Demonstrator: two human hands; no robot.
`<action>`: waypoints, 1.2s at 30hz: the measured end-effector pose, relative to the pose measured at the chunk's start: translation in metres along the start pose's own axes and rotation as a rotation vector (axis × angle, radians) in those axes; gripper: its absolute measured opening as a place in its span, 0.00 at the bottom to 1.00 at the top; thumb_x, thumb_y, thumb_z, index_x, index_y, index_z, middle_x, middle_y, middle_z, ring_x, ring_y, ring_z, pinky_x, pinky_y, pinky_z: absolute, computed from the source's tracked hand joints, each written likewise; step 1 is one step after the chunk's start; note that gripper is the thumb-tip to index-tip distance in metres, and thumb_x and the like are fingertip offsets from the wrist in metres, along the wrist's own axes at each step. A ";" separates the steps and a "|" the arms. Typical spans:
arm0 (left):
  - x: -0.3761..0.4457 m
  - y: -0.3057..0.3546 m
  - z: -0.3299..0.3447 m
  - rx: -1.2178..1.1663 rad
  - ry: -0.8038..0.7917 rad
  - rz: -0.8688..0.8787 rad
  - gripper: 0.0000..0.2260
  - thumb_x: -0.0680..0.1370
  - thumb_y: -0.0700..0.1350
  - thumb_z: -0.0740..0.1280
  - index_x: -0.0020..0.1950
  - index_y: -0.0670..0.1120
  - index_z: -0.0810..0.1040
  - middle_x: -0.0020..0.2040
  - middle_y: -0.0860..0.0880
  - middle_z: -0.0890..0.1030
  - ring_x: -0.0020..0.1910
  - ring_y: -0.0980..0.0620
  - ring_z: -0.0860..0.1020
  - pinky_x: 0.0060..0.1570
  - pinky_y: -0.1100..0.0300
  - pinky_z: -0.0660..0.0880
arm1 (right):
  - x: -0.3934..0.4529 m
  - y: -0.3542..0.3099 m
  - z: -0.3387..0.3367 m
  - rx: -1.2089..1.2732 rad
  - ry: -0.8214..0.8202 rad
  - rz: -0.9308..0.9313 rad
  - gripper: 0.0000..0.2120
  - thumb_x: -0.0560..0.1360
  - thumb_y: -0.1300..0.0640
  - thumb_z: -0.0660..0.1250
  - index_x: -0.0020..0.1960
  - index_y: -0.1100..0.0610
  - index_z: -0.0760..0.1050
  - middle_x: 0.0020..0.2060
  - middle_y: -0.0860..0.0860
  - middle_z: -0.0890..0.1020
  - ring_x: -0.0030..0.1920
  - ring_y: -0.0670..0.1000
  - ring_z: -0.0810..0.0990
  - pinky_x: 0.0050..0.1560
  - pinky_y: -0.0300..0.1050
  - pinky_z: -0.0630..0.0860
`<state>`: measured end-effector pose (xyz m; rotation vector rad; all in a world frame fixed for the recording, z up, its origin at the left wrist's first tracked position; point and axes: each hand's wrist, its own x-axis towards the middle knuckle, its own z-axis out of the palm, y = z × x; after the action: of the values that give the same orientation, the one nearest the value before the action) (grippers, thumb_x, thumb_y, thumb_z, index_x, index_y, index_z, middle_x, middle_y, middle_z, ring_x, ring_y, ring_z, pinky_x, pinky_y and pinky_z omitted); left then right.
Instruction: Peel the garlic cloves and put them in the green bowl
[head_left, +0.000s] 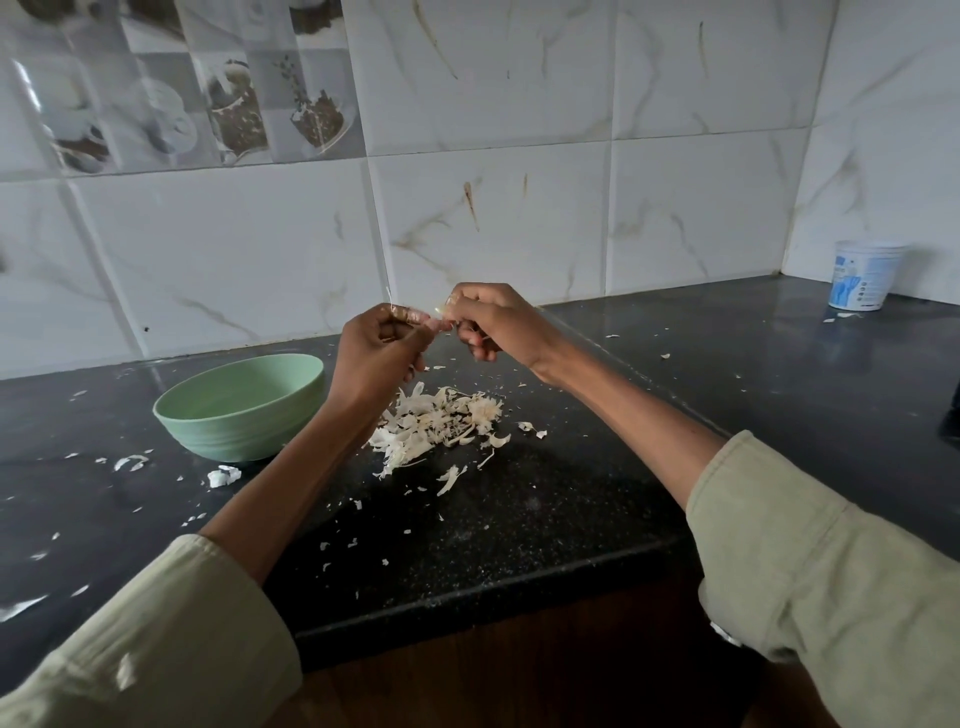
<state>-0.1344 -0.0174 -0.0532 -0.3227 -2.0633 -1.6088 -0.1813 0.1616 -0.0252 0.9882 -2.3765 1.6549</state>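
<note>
Both hands are raised together above the dark worktop, fingertips meeting; the left hand pinches a small garlic clove between thumb and fingers, and the right hand grips its other end, seemingly pulling at a strip of skin; the clove is mostly hidden by the fingers, so how much skin remains on it cannot be told. The green bowl stands on the worktop just left of the hands; its inside is only partly in view and no cloves show there, so the count of finished cloves is unknown. A heap of peelings lies below the hands, with flakes scattered widely, which suggests much peeling is already done; no unpeeled cloves show anywhere on the worktop, so this may be among the last. Far right, by the tiled wall, stands a white tub with a blue label; its writing is too small to read.
</note>
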 end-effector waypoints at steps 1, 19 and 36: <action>0.000 0.000 -0.001 0.034 -0.005 0.013 0.11 0.80 0.48 0.75 0.54 0.40 0.82 0.37 0.46 0.83 0.34 0.52 0.79 0.33 0.61 0.76 | 0.000 0.001 -0.002 -0.006 0.003 -0.008 0.13 0.82 0.57 0.63 0.51 0.69 0.76 0.30 0.50 0.72 0.29 0.47 0.72 0.31 0.40 0.69; 0.002 0.002 -0.002 0.045 0.046 0.104 0.14 0.83 0.54 0.69 0.53 0.42 0.83 0.46 0.47 0.86 0.39 0.50 0.84 0.33 0.59 0.78 | 0.008 0.009 -0.003 -0.217 0.113 -0.199 0.09 0.77 0.53 0.75 0.50 0.59 0.81 0.29 0.52 0.77 0.30 0.51 0.75 0.36 0.55 0.79; 0.005 0.003 -0.007 -0.100 0.086 0.040 0.11 0.78 0.40 0.77 0.58 0.38 0.85 0.45 0.45 0.88 0.41 0.54 0.85 0.40 0.64 0.80 | 0.005 0.002 -0.005 -0.038 0.041 -0.125 0.09 0.77 0.61 0.74 0.56 0.63 0.80 0.45 0.59 0.84 0.40 0.51 0.84 0.36 0.41 0.79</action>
<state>-0.1356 -0.0239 -0.0470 -0.3217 -1.9049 -1.6751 -0.1876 0.1637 -0.0226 1.0620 -2.2620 1.5652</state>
